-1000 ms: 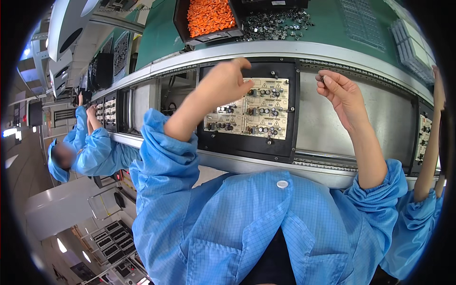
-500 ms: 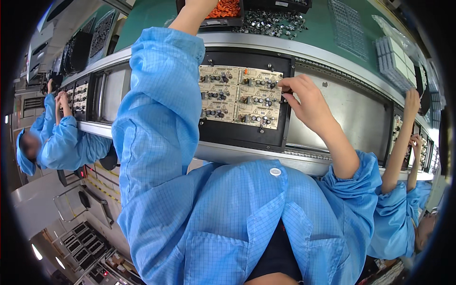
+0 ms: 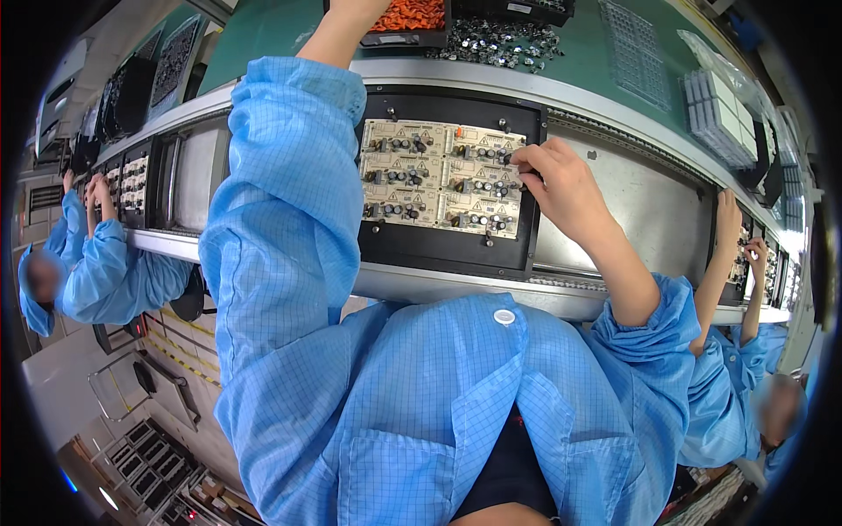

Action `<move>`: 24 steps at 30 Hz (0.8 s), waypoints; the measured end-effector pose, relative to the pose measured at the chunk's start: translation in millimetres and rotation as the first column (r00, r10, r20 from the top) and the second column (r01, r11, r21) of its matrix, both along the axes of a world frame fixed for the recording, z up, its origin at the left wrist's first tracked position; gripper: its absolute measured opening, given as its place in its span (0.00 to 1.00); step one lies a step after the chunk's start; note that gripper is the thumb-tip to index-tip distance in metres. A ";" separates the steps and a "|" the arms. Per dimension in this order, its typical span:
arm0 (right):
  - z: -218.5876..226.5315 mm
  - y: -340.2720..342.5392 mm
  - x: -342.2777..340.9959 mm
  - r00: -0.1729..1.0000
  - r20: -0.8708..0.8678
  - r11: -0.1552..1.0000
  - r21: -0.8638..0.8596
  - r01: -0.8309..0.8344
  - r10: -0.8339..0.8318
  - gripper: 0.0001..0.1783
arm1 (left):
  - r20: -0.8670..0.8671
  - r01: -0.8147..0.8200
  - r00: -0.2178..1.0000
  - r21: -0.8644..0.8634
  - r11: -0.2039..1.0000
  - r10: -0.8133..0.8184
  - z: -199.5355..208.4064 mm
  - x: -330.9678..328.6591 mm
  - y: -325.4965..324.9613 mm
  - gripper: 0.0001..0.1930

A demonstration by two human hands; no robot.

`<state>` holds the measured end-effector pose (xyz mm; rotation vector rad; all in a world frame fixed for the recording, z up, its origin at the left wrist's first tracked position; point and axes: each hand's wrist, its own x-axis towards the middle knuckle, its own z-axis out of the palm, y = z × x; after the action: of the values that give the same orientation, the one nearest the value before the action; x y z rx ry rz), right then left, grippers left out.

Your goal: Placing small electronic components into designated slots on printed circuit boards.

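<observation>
My left hand reaches to the far side, beside a black bin of small orange parts. The upper picture edge cuts off its fingers. A panel of beige circuit boards lies in a black carrier frame in front of me, filled with capacitors and other small components. One orange part stands near the panel's far edge. At the panel's right side my right hand is closed in a pinch, fingertips by a dark component. What lies between those fingertips is too small to make out.
Loose shiny metal parts lie on the green bench beyond the conveyor rail. Clear plastic trays and a stack of white trays are at the far right. Co-workers in blue sit at both sides, hands over similar boards.
The view has shifted slightly. My left hand stays at the far side and my right hand remains pinched at the panel. The right co-worker's raised hand has come down toward the boards.
</observation>
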<state>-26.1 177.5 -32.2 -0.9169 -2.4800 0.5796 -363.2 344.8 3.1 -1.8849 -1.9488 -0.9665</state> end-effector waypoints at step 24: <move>-48.8 184.0 15.5 0.910 -0.152 0.921 -0.003 0.389 -0.385 0.18 | 0.507 0.459 0.849 -0.564 0.687 -0.151 26.5 81.3 -183.2 0.10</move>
<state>-10.6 361.5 -81.0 -1.2637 -2.0865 0.4565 -281.9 161.6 29.6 -2.6697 -2.5354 -0.8773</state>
